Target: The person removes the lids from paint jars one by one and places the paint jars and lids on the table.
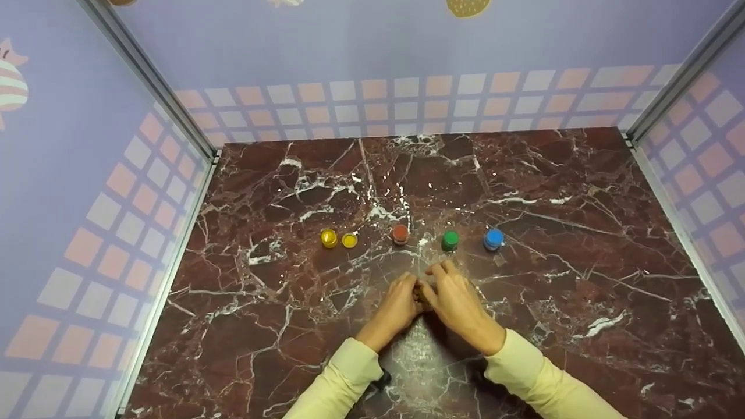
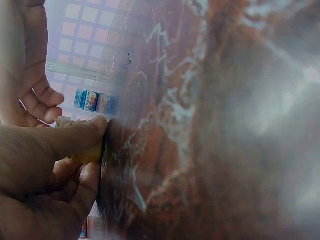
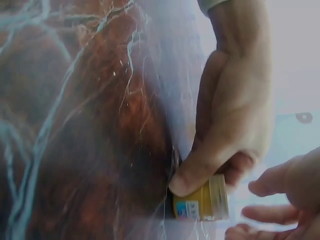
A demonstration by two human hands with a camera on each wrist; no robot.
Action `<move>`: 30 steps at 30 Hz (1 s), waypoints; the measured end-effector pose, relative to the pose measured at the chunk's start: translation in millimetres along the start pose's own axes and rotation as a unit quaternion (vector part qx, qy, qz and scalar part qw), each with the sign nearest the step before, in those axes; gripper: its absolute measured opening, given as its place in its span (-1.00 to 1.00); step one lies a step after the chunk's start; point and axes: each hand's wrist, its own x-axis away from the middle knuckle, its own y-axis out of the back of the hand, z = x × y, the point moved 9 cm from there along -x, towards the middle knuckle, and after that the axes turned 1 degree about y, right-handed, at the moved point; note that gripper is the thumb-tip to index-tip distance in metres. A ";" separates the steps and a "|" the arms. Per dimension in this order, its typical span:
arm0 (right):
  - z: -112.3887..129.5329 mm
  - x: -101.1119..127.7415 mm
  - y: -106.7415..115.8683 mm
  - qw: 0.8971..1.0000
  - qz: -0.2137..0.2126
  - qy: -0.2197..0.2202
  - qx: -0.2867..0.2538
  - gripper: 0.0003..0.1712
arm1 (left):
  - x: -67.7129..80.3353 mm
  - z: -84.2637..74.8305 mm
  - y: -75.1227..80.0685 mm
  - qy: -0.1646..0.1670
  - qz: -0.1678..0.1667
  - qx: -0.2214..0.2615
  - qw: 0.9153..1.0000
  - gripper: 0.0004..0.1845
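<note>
My left hand (image 1: 400, 299) grips a small yellow paint jar (image 3: 192, 202) low over the marbled table, thumb along its side. A pale ribbed band (image 3: 218, 197) rings one end of this jar; whether a lid covers it I cannot tell. In the head view the hands mostly hide it. Just beside it is my right hand (image 1: 457, 297), its fingers loosely bent and apart from the jar, with nothing visible between them. Ahead stand another yellow jar (image 1: 329, 238) beside a yellow lid (image 1: 349, 240), an orange-red jar (image 1: 400, 234), a green jar (image 1: 450, 240) and a blue jar (image 1: 493, 239).
The dark red marbled tabletop (image 1: 233, 343) extends around both hands. Patterned lilac panels (image 1: 396, 52) enclose it at the back and both sides, with metal posts (image 1: 157, 75) at the corners. A small dark object (image 1: 381, 381) lies by the left sleeve.
</note>
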 end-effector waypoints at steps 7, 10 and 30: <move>11.6 4.7 -11.7 0.998 0.027 0.019 0.047 -0.77 | 0.1 -1.6 0.9 -0.021 -0.011 -0.022 0.999 -0.83; 13.4 6.1 -13.6 0.997 0.024 0.035 0.066 -0.75 | -0.1 -2.9 1.3 -0.028 -0.014 -0.026 0.999 -0.84; 22.6 7.5 -18.3 0.963 0.147 0.224 0.028 -0.79 | -1.1 -0.2 -0.7 -0.003 0.005 -0.022 1.000 -0.65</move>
